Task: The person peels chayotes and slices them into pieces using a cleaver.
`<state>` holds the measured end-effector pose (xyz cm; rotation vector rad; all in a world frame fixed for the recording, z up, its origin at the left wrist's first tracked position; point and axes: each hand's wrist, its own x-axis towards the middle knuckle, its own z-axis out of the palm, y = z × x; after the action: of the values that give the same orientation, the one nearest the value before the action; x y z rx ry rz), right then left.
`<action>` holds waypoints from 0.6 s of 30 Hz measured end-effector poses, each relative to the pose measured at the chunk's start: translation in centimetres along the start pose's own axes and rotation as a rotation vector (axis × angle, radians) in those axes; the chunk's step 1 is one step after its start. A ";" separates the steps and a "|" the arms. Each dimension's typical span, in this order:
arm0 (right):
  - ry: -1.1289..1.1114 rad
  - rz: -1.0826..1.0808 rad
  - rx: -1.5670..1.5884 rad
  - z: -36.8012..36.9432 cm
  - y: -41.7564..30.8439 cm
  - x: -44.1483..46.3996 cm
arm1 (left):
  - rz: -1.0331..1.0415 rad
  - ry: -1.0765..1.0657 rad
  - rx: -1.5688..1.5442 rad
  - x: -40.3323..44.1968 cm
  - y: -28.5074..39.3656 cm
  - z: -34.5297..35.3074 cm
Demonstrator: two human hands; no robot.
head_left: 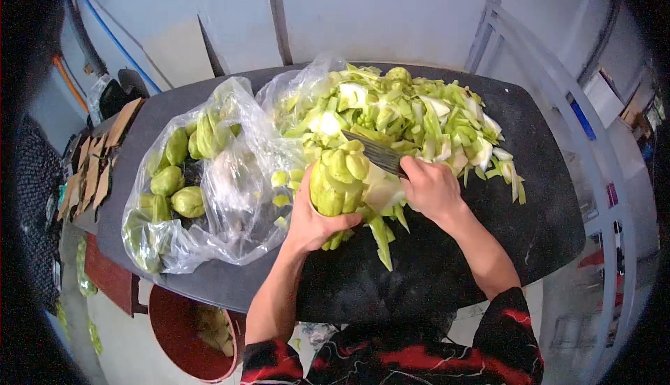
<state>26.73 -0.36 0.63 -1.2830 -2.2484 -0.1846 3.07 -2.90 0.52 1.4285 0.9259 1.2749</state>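
My left hand (pixel 305 216) is wrapped round a pale green chayote (pixel 333 193), held upright above the front half of the table, its top scored into knobby pieces. In my right hand (pixel 430 188) is a knife (pixel 377 154) with a broad dark blade, which points left toward the top of the chayote. Behind and to the right of both hands spreads a heap of cut green and white chayote pieces (pixel 419 116). Left of my left hand a clear plastic bag (pixel 241 175) lies open, with several whole chayotes (pixel 167 180) in it.
The dark table (pixel 537 196) has rounded corners. Below its front left edge stands a red bucket (pixel 167 339) with pale scraps inside. A grey metal rail (pixel 551 67) runs along the right side. Flattened cardboard (pixel 94 161) is stacked at the left.
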 end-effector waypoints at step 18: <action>-0.005 -0.033 0.129 -2.7 -2.4 0.1 | 0.000 -0.054 0.074 -0.2 0.0 0.3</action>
<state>25.72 -2.64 3.31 -1.1806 -2.2483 -0.0479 3.34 -3.12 0.47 1.5127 0.9452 1.2067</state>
